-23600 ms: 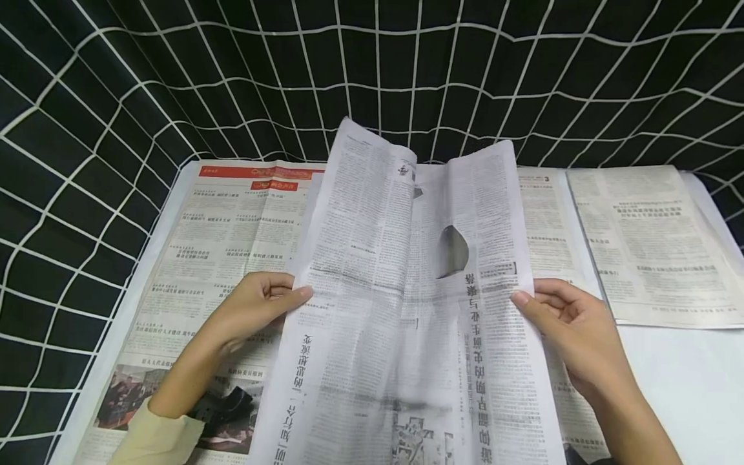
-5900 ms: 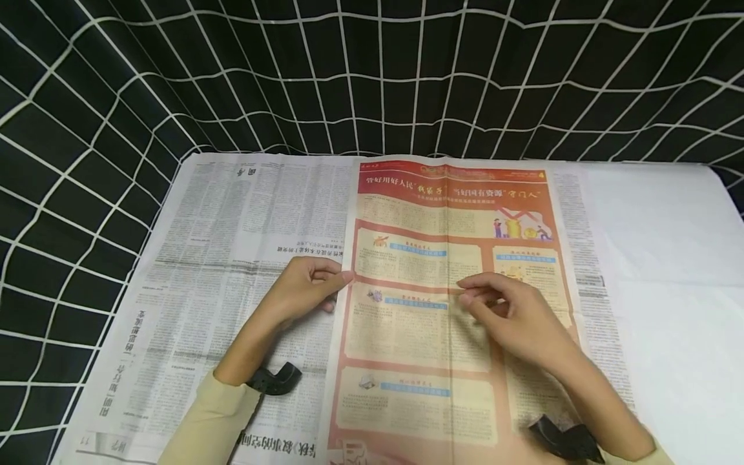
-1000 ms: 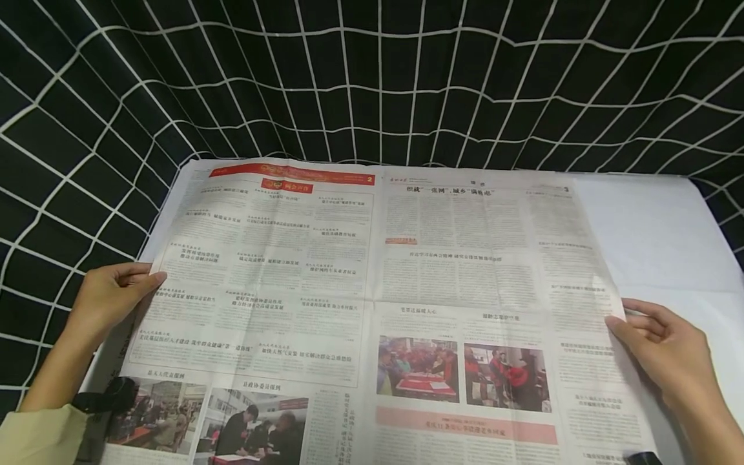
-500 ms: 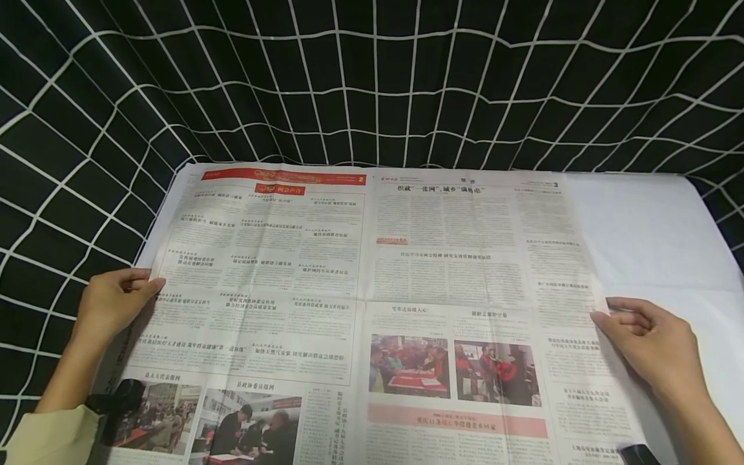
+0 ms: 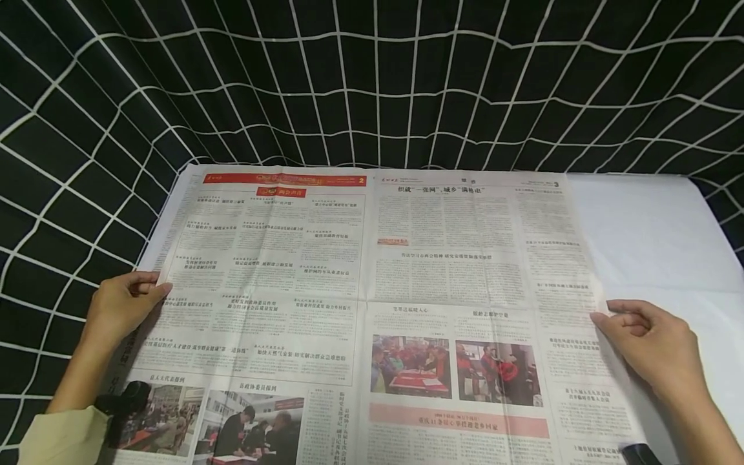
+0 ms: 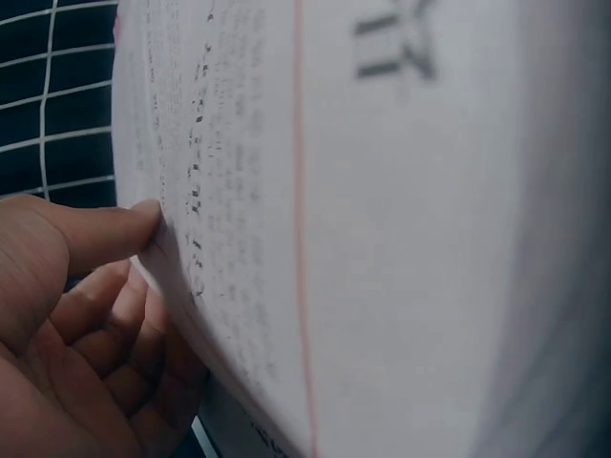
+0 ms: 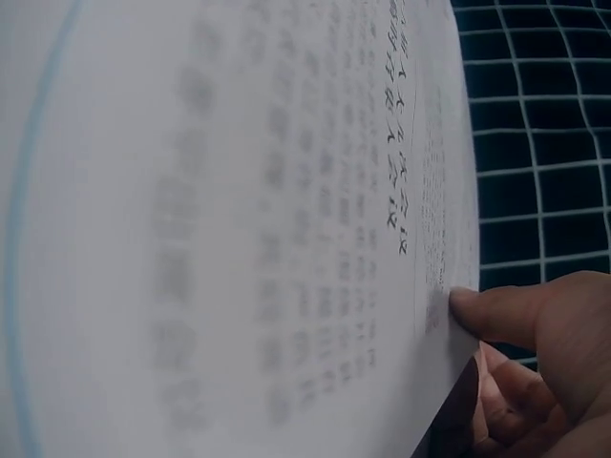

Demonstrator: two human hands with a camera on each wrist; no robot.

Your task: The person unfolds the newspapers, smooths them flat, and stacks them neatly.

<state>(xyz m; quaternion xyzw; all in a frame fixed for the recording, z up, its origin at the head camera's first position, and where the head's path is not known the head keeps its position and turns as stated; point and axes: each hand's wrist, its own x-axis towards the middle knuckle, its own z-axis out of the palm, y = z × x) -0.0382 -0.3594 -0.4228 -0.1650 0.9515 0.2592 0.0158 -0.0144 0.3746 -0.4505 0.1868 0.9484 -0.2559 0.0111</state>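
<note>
A wide newspaper spread (image 5: 325, 278) lies opened out across the middle of the head view, with a red banner at its top left and photos lower down. My left hand (image 5: 123, 307) pinches its left edge between thumb and fingers. On the opposite side my right hand (image 5: 653, 342) pinches the right edge the same way. The left wrist view shows my left thumb (image 6: 115, 234) on top of the sheet (image 6: 401, 239) and the fingers behind it. In the right wrist view the thumb (image 7: 501, 315) presses the printed face, fingers underneath. Fold creases run across the paper.
Another newspaper layer shows at the left, under the spread. White table surface (image 5: 657, 239) shows to the right. A black cloth with a white grid (image 5: 372, 84) hangs behind and at the left. Dark straps sit at both wrists.
Many seconds ago my hands held a different, grey-printed sheet, later a red page lay folded. Now the spread is open; over the last second it has lowered and shifted slightly left.
</note>
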